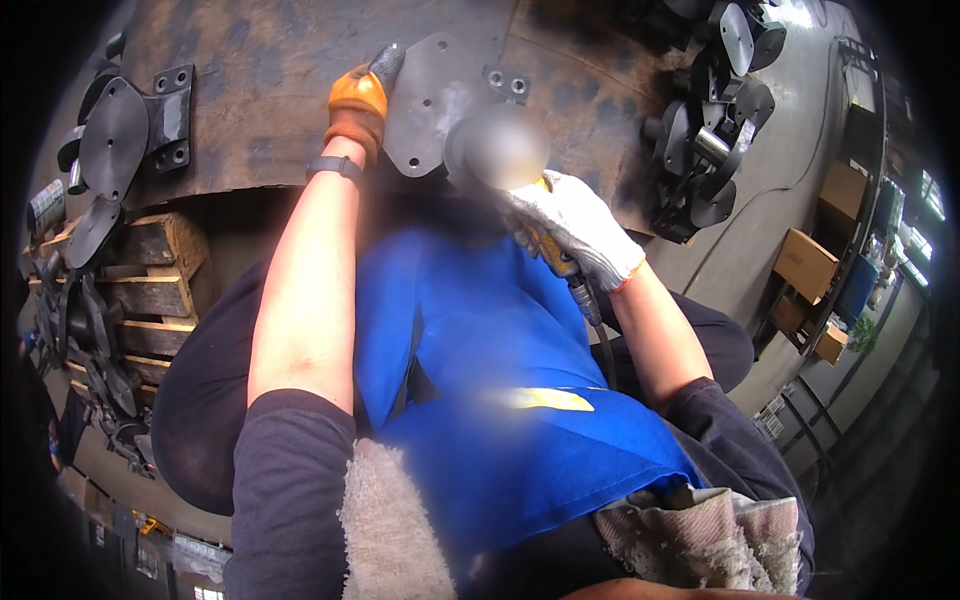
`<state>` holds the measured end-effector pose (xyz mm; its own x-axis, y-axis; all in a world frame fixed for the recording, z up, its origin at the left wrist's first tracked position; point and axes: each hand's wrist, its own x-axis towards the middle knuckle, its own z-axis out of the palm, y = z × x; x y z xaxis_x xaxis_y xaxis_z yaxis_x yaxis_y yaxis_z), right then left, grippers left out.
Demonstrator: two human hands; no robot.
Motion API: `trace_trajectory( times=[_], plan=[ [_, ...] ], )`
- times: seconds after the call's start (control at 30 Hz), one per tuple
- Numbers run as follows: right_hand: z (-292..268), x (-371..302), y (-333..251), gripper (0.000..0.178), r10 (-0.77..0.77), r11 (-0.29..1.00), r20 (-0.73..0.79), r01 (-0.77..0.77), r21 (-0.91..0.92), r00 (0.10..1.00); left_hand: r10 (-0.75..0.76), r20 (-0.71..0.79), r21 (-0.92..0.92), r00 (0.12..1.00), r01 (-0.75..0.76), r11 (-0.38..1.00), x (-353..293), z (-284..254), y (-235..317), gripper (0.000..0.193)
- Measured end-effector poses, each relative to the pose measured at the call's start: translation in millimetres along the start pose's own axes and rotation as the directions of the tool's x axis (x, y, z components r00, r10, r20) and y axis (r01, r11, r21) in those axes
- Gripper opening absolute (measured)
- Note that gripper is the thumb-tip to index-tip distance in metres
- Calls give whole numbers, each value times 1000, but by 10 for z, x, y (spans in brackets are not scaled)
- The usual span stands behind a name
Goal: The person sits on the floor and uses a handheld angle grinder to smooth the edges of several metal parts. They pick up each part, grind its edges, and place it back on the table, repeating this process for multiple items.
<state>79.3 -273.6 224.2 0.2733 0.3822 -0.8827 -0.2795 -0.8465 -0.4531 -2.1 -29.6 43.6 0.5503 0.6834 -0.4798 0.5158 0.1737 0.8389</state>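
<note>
My left hand (pixel 360 105), in an orange glove with dark fingertips, is closed at the left edge of a dark grey metal bracket. The bracket's flat oval plate (pixel 428 105) has several small holes. A two-holed tab (pixel 508 84) shows just behind it. My right hand (pixel 575 225), in a white glove, grips a yellow handheld grinder (pixel 548 248). Its round disc (pixel 500 150) is blurred and overlaps the plate's lower right edge; I cannot tell whether they touch. A dark hose or cable runs from the grinder toward my lap.
The brown, stained metal table (pixel 260 110) bears a similar bracket (pixel 115 140) at left and a pile of brackets (pixel 700 150) at right. A wooden pallet (pixel 150 300) and more brackets (pixel 90 350) stand lower left. Cardboard boxes (pixel 805 265) sit on a rack at far right.
</note>
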Motion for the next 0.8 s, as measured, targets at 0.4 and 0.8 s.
trace_trajectory(
  times=[0.4, 0.8],
  plan=[
    [60, -51, 72, 42, -25, 991, 17, 27, -132, 1000, 68, -18, -36, 998, -69, 997, 6, 23, -45, 52],
    [53, 134, -246, 36, -93, 971, -10, 93, 222, 996, 49, -24, -144, 999, -52, 988, -60, 41, 22, 50]
  ],
)
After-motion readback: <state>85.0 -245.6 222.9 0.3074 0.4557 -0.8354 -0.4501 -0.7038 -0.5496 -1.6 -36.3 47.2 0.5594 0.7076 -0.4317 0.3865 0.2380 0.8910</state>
